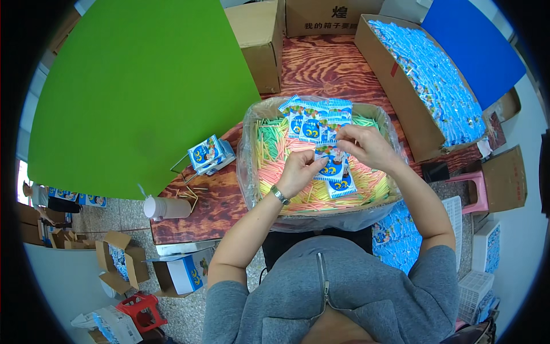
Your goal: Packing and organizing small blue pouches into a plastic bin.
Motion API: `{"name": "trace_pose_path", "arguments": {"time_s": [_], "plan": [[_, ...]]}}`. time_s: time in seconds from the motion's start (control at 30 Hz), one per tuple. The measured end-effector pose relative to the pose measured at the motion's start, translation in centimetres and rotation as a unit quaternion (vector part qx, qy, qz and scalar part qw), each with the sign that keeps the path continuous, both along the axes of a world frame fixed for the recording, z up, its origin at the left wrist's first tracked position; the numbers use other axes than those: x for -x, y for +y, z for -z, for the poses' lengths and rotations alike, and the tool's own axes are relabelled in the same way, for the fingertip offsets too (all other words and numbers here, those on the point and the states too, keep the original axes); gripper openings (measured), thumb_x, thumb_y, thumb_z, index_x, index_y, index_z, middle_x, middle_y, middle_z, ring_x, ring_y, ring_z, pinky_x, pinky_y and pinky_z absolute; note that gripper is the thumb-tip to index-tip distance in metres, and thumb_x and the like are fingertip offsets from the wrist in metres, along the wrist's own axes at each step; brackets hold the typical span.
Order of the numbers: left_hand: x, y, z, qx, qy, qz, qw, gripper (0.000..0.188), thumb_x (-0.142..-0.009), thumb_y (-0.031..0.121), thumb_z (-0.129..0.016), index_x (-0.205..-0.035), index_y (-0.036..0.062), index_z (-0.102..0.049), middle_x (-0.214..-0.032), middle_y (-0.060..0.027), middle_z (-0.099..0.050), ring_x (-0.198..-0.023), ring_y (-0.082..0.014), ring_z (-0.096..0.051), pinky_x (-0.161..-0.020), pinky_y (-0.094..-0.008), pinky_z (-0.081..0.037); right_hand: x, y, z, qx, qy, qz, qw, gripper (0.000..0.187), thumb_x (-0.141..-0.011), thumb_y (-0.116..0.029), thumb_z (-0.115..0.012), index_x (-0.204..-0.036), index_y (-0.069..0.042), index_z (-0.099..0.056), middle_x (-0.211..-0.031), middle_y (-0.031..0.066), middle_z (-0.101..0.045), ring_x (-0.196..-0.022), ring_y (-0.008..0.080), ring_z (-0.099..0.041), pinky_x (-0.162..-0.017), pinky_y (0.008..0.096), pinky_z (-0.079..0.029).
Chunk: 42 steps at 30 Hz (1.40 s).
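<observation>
My left hand pinches the left edge of a small blue and white packet, its thumb lying on the front. At the packet's upper right, my right hand has its fingers closed on the top edge. Another blue and white packet lies just below it. Several more packets lie overlapped beyond my hands. All are over a plastic-lined box full of thin pastel sticks in green, yellow and pink. What my fingertips cover is hidden.
Left of the box sits a packet stack by a pale bottle. A large green panel rises at left. A long carton of packets stands at right, a brown carton behind. Another person is far left.
</observation>
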<state>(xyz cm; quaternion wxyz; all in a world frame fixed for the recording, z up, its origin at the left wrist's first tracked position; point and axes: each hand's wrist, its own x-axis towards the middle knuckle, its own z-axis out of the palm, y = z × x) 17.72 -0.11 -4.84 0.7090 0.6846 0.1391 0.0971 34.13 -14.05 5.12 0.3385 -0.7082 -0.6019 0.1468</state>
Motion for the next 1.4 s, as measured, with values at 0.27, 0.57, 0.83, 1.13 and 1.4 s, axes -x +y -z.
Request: {"name": "trace_pose_path", "arguments": {"time_s": [0.27,0.57,0.83,1.13,1.4], "plan": [[-0.1,0.4,-1.2,-0.059,-0.021,-0.042,0.997,0.019,-0.089,0.017,-0.069,-0.084,-0.0017,-0.067,-0.075,0.0003,-0.066,-0.068,-0.0026,-0.057,-0.06,-0.0211,-0.047,0.1,1.5,0.9,-0.018,0.039,-0.012,0.999,0.019,-0.085,-0.019,-0.068,-0.092,-0.001,-0.064,-0.078,0.0161,-0.066,-0.07,0.0285,-0.066,-0.062,0.0376,-0.048],[2.7,4.7,-4.9,-0.168,-0.062,-0.154,0.972,0.028,-0.077,0.017,-0.081,-0.069,0.0023,-0.058,-0.062,0.0017,-0.059,-0.055,-0.0041,-0.05,-0.049,-0.0227,-0.041,2.5,6.1,-0.7,-0.1,0.088,-0.056,0.99,0.02,-0.089,-0.011,-0.063,-0.106,-0.001,-0.063,-0.086,0.0127,-0.068,-0.074,0.0208,-0.066,-0.064,0.032,-0.05],[6.9,6.4,-3.6,-0.051,-0.115,-0.26,0.957,0.027,-0.083,0.017,-0.078,-0.071,0.0057,-0.056,-0.064,0.0058,-0.055,-0.058,-0.0009,-0.045,-0.05,-0.0193,-0.035,4.6,8.8,6.9,0.098,-0.079,-0.093,0.988,0.027,-0.09,-0.025,-0.061,-0.104,-0.002,-0.063,-0.095,0.018,-0.066,-0.09,0.0313,-0.065,-0.077,0.0412,-0.052],[8.1,6.6,-3.4,-0.054,-0.089,-0.242,0.965,0.017,-0.086,0.015,-0.074,-0.083,0.005,-0.061,-0.077,0.0037,-0.063,-0.067,-0.0009,-0.051,-0.059,-0.0185,-0.041,10.3,14.3,6.4,0.374,-0.247,-0.077,0.891,0.035,-0.09,-0.036,-0.058,-0.097,-0.005,-0.072,-0.098,0.0122,-0.07,-0.095,0.0284,-0.067,-0.078,0.0405,-0.052],[8.1,7.3,-2.5,-0.046,-0.094,-0.239,0.965,0.015,-0.087,0.014,-0.073,-0.085,0.0045,-0.062,-0.08,0.0029,-0.065,-0.069,-0.0012,-0.053,-0.061,-0.0194,-0.043,10.1,14.6,9.3,0.402,-0.274,-0.106,0.867,0.026,-0.09,-0.022,-0.053,-0.101,-0.009,-0.073,-0.105,0.0111,-0.069,-0.103,0.0272,-0.064,-0.086,0.0435,-0.049]]}}
